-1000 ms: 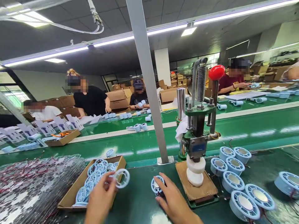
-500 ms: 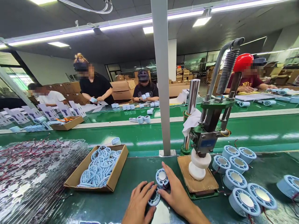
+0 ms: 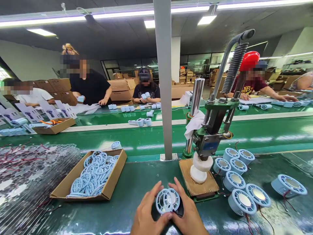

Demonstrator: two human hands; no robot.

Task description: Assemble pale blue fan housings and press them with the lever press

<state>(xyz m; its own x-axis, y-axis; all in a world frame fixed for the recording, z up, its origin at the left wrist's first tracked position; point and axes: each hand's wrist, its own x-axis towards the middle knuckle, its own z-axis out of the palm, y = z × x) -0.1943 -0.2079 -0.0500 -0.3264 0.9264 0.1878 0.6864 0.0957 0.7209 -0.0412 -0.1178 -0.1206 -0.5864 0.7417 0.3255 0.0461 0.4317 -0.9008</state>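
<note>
A light blue plastic ring (image 3: 157, 203) with an open middle is held in my left hand (image 3: 146, 211), its fingers curved round the outer side. My right hand (image 3: 187, 212) curls round a small round light blue fan housing (image 3: 175, 197) with a silver disc in its centre. The ring overlaps the left part of the housing, tilted toward me. Both thumbs meet at the near edge of the two parts. Whether the ring is seated on the housing, I cannot tell. Just right of my hands stands a hand press (image 3: 207, 143) with white round pads.
Left of my hands is a cardboard box (image 3: 114, 182) of blue rings, beside stacked clear trays (image 3: 31, 176) with red wires. Several fan housings (image 3: 242, 200) with wires lie right of the press. A grey post (image 3: 164, 81) rises ahead; several people work across the green conveyor (image 3: 137, 138).
My hands have come together round the ring and the fan housing, which now overlap. Before, the ring lay under my left hand and the housing stood beside my right fingers. The view has shifted right.
</note>
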